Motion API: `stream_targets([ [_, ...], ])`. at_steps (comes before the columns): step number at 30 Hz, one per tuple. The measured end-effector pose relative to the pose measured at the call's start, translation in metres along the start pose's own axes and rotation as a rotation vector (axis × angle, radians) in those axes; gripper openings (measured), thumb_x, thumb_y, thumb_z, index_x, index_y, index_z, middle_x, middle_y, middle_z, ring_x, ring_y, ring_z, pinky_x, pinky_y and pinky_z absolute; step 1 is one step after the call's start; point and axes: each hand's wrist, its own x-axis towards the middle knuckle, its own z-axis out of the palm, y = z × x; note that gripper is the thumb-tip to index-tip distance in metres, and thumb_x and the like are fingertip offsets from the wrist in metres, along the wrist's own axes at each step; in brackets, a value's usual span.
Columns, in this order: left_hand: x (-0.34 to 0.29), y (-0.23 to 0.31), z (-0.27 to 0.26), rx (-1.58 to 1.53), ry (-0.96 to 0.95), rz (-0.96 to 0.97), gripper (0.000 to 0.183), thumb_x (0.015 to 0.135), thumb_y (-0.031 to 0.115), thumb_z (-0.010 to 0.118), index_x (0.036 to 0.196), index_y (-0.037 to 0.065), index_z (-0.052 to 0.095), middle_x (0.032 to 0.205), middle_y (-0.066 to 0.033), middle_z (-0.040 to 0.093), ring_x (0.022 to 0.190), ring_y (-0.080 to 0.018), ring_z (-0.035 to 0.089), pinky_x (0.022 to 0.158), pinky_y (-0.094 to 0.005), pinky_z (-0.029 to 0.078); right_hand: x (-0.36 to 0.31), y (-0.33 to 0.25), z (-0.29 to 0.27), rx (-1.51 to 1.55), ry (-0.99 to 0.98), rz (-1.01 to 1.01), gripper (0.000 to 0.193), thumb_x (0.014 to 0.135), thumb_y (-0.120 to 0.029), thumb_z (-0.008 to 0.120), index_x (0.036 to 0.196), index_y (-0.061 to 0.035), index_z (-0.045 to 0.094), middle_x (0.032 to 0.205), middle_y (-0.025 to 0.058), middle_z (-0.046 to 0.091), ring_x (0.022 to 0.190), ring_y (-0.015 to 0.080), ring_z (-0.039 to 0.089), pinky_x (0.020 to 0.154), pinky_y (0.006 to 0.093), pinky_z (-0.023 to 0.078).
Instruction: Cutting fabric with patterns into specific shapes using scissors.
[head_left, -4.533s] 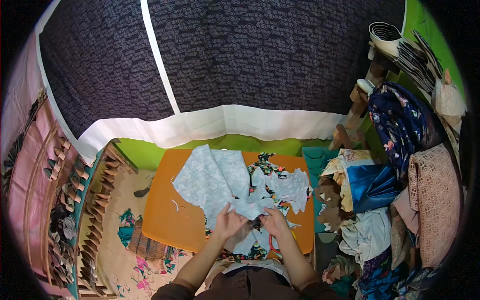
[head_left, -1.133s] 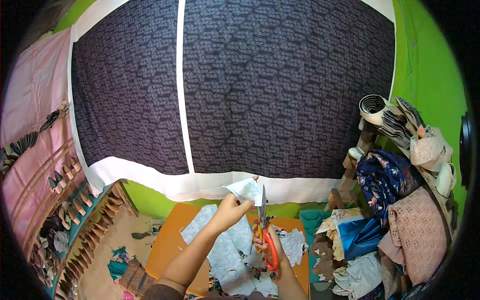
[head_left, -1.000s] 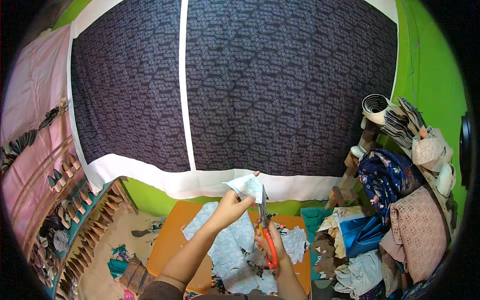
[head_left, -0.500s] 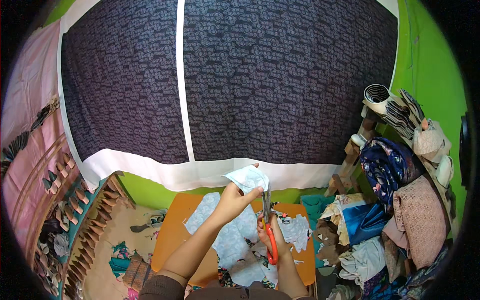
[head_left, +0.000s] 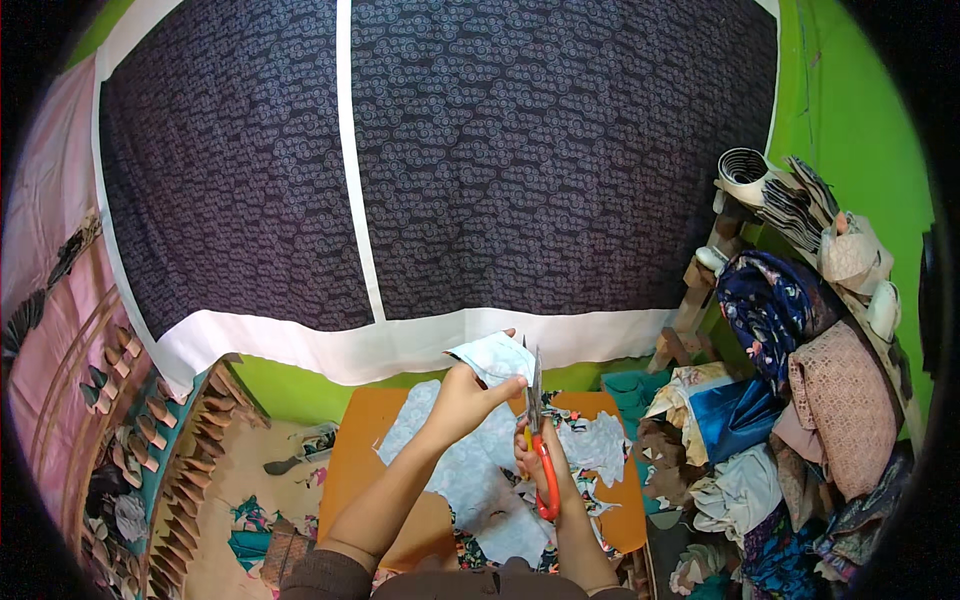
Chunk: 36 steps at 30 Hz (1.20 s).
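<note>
A small piece of pale blue fabric (head_left: 492,355) is pinched in my left hand (head_left: 470,400), raised above the orange table. A dark line shows along its left edge. My right hand (head_left: 535,455) grips the handles of a pair of scissors (head_left: 547,485) with red and yellow grips. The blades point up and stand slightly apart, at the right edge of the fabric piece. Whether they touch it I cannot tell. Beneath my hands, larger pale blue fabric pieces (head_left: 470,475) and patterned scraps lie on the table.
The orange table (head_left: 350,450) carries several fabric scraps. Racks of shoes (head_left: 160,420) stand at the left. Piles of cloth (head_left: 735,490) and a rolled material (head_left: 745,175) crowd the right side. A dark patterned cloth with white borders (head_left: 540,160) hangs on the green wall ahead.
The scissor blades have parted from nearly closed. My left hand keeps its pinch on the fabric, which has tilted slightly. The whole view has shifted a little.
</note>
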Motion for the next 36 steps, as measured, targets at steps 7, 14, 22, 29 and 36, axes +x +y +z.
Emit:
stream_targets([
  [7, -0.004, -0.004, -0.015, 0.014, -0.032, 0.003, 0.056, 0.072, 0.002, 0.062, 0.122, 0.000, 0.037, 0.094, -0.0040, 0.056, 0.081, -0.0095, 0.054, 0.068, -0.0241, 0.047, 0.000, 0.005, 0.011, 0.212, 0.099, 0.156, 0.035, 0.080, -0.027, 0.058, 0.104, -0.0061, 0.043, 0.072, -0.0030, 0.041, 0.057, 0.0029, 0.037, 0.050, 0.0149, 0.032],
  [14, -0.015, 0.003, -0.034, 0.015, -0.042, -0.023, 0.057, 0.071, 0.003, 0.064, 0.122, 0.000, 0.038, 0.092, -0.0034, 0.055, 0.076, -0.0088, 0.055, 0.066, -0.0231, 0.047, -0.018, -0.002, 0.030, -0.077, 0.080, 0.102, 0.033, 0.081, -0.027, 0.056, 0.104, -0.0059, 0.044, 0.069, -0.0032, 0.042, 0.049, 0.0027, 0.036, 0.042, 0.0151, 0.028],
  [22, -0.030, 0.011, -0.042, 0.054, -0.237, -0.105, 0.059, 0.071, 0.005, 0.064, 0.123, 0.001, 0.036, 0.087, -0.0040, 0.055, 0.071, -0.0087, 0.055, 0.065, -0.0228, 0.045, -0.030, 0.013, 0.038, -0.086, 0.012, 0.017, 0.048, 0.078, -0.042, 0.057, 0.103, -0.0044, 0.039, 0.074, -0.0005, 0.037, 0.055, 0.0041, 0.034, 0.048, 0.0154, 0.030],
  [29, -0.037, 0.007, -0.050, 0.105, -0.301, -0.087, 0.062, 0.072, 0.005, 0.063, 0.126, 0.003, 0.033, 0.083, -0.0033, 0.055, 0.066, -0.0085, 0.054, 0.061, -0.0228, 0.045, -0.040, 0.006, 0.047, -0.090, 0.040, 0.146, 0.051, 0.077, -0.045, 0.056, 0.101, -0.0040, 0.040, 0.072, -0.0016, 0.036, 0.053, 0.0030, 0.033, 0.046, 0.0147, 0.028],
  [36, -0.040, 0.013, -0.054, 0.131, -0.323, -0.100, 0.061, 0.072, 0.007, 0.062, 0.126, 0.003, 0.034, 0.081, -0.0036, 0.056, 0.066, -0.0089, 0.055, 0.061, -0.0234, 0.045, -0.047, 0.002, 0.055, -0.073, 0.100, 0.207, 0.046, 0.078, -0.043, 0.056, 0.098, -0.0035, 0.043, 0.065, -0.0029, 0.036, 0.045, 0.0019, 0.031, 0.037, 0.0148, 0.025],
])
